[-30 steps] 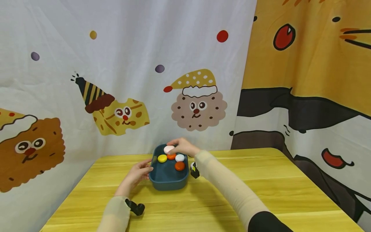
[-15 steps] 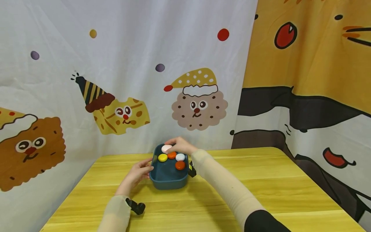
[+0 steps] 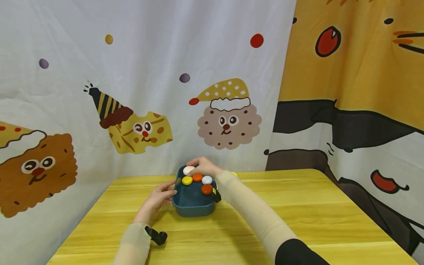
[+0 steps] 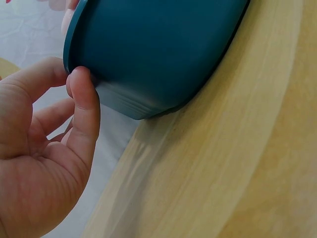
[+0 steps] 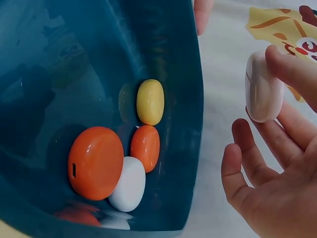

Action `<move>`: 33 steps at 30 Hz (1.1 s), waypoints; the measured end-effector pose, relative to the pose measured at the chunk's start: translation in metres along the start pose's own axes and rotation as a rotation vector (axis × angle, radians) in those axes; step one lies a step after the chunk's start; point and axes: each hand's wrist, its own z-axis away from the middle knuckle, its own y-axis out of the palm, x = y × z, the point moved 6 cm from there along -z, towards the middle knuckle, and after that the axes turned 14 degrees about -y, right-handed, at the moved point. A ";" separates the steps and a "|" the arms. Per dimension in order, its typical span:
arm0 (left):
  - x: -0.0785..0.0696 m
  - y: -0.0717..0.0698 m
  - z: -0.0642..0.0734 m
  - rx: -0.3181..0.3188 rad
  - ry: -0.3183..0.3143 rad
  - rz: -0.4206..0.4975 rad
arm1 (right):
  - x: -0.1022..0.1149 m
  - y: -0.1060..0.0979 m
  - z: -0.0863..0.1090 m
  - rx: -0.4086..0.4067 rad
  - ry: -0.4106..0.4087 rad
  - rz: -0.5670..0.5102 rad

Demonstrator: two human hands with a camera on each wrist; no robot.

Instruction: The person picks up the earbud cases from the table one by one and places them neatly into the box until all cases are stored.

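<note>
My left hand holds the left side of a dark teal plastic bin on the table. In the left wrist view its thumb and fingers pinch the bin's rim. Over the bin's far end, my right hand pinches a pale pinkish-white, pebble-shaped piece between thumb and fingers, just outside the rim in the right wrist view. Inside the bin lie similar rounded pieces: a yellow one, a smaller-looking orange one, a white one and a larger-looking orange one with a dark slot.
The bin stands on a yellow wood-grain table, near its back edge. Behind hangs a white curtain printed with cartoon snacks. A small yellow thing peeks out behind the right sleeve.
My right hand has shifted slightly left over the bin's far end with the pale piece. A small yellow thing now shows behind the right sleeve. The left hand keeps its hold.
</note>
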 end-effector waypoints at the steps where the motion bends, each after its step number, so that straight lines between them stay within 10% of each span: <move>1: 0.000 0.000 0.000 0.003 0.001 -0.002 | -0.001 0.001 0.000 0.000 0.003 0.001; 33: -0.004 0.002 0.003 0.009 -0.013 0.013 | -0.010 0.016 -0.002 -0.003 0.050 -0.053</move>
